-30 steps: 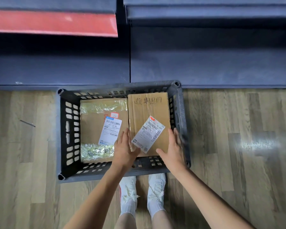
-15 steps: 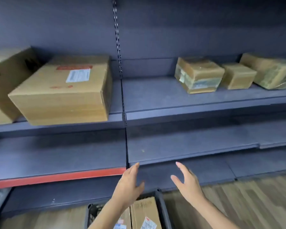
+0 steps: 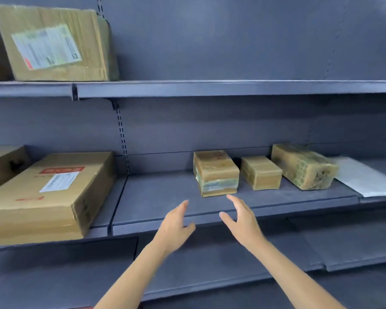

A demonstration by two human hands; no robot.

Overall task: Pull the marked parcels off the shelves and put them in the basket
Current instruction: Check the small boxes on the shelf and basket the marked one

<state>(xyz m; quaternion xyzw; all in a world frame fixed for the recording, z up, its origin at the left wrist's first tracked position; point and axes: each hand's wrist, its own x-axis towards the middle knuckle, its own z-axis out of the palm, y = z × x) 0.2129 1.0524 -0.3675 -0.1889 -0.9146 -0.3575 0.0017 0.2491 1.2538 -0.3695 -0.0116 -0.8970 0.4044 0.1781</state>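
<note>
On the middle shelf stand three small taped cardboard parcels: a nearer one, a smaller one to its right, and a green-printed one further right. My left hand and my right hand are raised side by side just below and in front of the nearer parcel, palms facing each other, fingers straight, holding nothing. The right fingertips come close to that parcel's lower front corner without touching it. The basket is out of view.
A large labelled carton fills the left of the middle shelf, with another box behind it. A crumpled labelled carton leans on the top shelf. A white flat package lies far right. Lower shelves jut out below my arms.
One second ago both hands rested on a parcel in the basket on the floor. They let go, the view rose to the shelves, and both hands lifted toward the small parcels.
</note>
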